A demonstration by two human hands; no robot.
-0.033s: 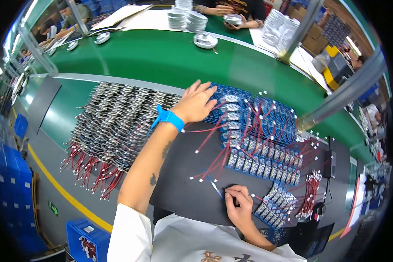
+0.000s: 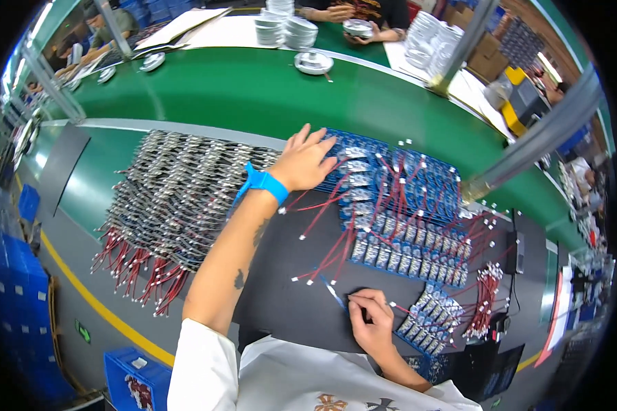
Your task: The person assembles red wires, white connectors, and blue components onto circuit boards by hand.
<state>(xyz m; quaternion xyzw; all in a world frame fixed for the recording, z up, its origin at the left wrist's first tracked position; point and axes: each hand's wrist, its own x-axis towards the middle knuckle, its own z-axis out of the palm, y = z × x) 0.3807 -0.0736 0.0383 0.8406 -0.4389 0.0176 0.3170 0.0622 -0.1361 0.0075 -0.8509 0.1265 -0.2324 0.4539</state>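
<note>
Blue boards (image 2: 411,260) are seen laid flat on a black mat (image 2: 281,274), set in close rows and studded with pale, silvery parts. Deeper blue panels (image 2: 428,181) are spread along the far side; their left end is covered by the spread left hand (image 2: 305,164), contact not determinable. Red leads (image 2: 319,222) with white end plugs are splayed leftward from the boards, some crossing them. A smaller, slanted group of boards (image 2: 428,318) is found just right of the curled right hand (image 2: 371,315). Beside its fingertips a thin blue-and-white strip (image 2: 332,294) is laid obliquely; whether it is gripped cannot be told.
</note>
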